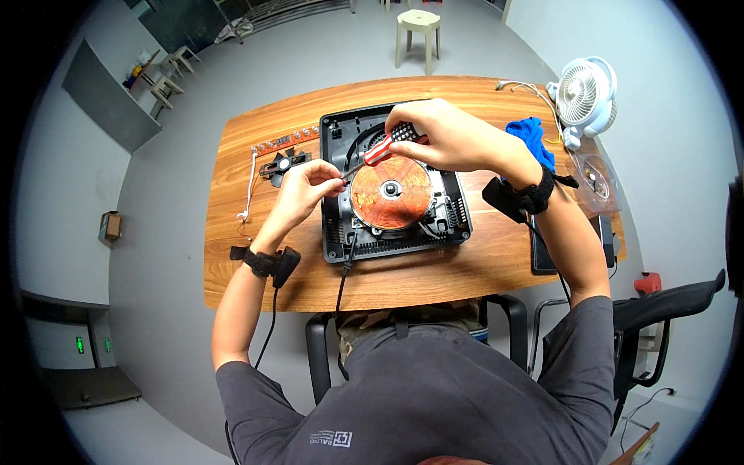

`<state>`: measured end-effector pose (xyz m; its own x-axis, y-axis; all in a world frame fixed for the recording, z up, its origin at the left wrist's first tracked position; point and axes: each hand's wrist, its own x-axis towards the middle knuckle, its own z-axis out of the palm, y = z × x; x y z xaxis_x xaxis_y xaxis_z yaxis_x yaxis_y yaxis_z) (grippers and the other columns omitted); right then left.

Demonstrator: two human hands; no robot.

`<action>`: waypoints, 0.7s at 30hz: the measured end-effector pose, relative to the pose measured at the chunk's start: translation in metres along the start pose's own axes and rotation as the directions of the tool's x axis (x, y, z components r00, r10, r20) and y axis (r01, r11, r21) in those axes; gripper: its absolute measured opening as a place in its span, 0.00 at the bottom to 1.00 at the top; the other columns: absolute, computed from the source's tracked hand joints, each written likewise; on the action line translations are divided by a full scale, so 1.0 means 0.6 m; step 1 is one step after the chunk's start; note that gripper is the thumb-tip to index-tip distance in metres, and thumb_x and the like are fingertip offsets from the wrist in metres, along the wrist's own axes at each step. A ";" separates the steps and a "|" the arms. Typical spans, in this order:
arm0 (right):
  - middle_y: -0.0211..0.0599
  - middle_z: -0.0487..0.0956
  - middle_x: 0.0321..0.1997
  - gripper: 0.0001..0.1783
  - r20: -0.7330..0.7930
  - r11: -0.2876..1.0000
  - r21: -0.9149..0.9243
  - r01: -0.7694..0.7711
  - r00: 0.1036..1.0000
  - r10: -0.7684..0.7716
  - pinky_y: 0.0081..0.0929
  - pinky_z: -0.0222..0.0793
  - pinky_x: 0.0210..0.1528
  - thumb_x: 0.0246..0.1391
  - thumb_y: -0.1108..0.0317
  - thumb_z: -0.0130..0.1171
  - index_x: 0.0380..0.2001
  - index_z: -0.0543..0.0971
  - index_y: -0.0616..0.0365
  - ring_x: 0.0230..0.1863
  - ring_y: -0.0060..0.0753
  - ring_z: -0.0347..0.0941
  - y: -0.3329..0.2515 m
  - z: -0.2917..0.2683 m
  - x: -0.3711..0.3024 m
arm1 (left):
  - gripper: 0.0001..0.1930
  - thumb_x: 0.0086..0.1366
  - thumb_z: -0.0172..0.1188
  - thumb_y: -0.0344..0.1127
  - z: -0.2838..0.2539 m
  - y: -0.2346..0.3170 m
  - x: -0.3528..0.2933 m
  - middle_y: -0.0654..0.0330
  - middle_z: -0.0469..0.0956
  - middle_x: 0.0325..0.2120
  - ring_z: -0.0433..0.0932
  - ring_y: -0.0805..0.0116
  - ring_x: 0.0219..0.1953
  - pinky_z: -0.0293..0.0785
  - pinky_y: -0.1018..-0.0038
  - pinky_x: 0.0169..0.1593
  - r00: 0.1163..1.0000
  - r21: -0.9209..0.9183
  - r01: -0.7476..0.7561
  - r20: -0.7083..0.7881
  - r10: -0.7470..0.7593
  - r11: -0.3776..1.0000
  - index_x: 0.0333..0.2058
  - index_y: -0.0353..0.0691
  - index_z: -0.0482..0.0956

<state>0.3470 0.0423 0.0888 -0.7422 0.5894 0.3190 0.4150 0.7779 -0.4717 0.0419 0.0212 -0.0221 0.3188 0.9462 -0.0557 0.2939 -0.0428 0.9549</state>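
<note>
A screwdriver with a red and white handle (377, 153) is gripped in my right hand (449, 138), its shaft slanting down and to the left. At the shaft's tip, my left hand (302, 192) has thumb and fingertips pinched together. Whatever lies between those fingertips is too small to make out. Both hands are over an opened black appliance housing (332, 143). Inside it sits a round copper coil (373, 205) with a dark centre, partly below the screwdriver. From the housing's near side a black power cord (346, 268) runs toward me.
Left of the housing lie a small black fan (284, 164), an orange circuit strip (287, 141) and a white cable (252, 186). A blue cloth (529, 138), a white desk fan (577, 93) and a clear plastic tray (608, 198) stand right. The wooden table (279, 271) has rounded edges.
</note>
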 end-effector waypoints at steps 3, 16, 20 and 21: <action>0.51 0.82 0.39 0.18 0.003 1.000 0.002 -0.007 1.000 0.007 0.39 0.76 0.43 0.61 0.59 0.64 0.44 0.78 0.64 0.40 0.51 0.80 0.005 0.000 -0.001 | 0.05 0.68 0.64 0.26 0.000 -0.002 0.003 0.58 0.85 0.35 0.85 0.72 0.38 0.83 0.75 0.44 1.000 -0.015 -0.012 0.004 0.012 1.000 0.41 0.33 0.80; 0.46 0.82 0.36 0.18 0.035 0.997 0.056 -0.053 0.998 0.051 0.34 0.72 0.36 0.61 0.57 0.65 0.44 0.79 0.62 0.34 0.41 0.78 0.013 -0.013 -0.005 | 0.09 0.66 0.66 0.26 0.005 -0.011 -0.004 0.55 0.86 0.37 0.86 0.70 0.39 0.84 0.74 0.43 0.995 -0.154 -0.038 0.084 0.051 0.987 0.44 0.32 0.80; 0.44 0.82 0.34 0.19 0.069 0.991 0.102 -0.086 0.994 0.080 0.31 0.71 0.35 0.60 0.57 0.67 0.44 0.80 0.61 0.33 0.35 0.77 0.013 -0.023 -0.008 | 0.09 0.67 0.65 0.26 0.006 -0.003 -0.013 0.56 0.85 0.37 0.85 0.70 0.40 0.83 0.74 0.44 0.991 -0.177 -0.033 0.124 0.056 0.984 0.44 0.33 0.80; 0.44 0.82 0.33 0.19 0.061 0.992 0.104 -0.075 0.996 0.069 0.31 0.71 0.35 0.60 0.57 0.67 0.44 0.80 0.61 0.32 0.34 0.76 0.011 -0.024 -0.009 | 0.09 0.66 0.66 0.26 0.007 -0.005 -0.014 0.57 0.85 0.38 0.85 0.70 0.41 0.83 0.74 0.46 0.986 -0.153 -0.074 0.135 0.095 0.985 0.45 0.33 0.81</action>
<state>0.3614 0.0476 0.0956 -0.7423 0.6275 0.2349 0.4126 0.7043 -0.5776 0.0419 0.0118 -0.0260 0.4638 0.8859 -0.0039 0.1282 -0.0628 0.9898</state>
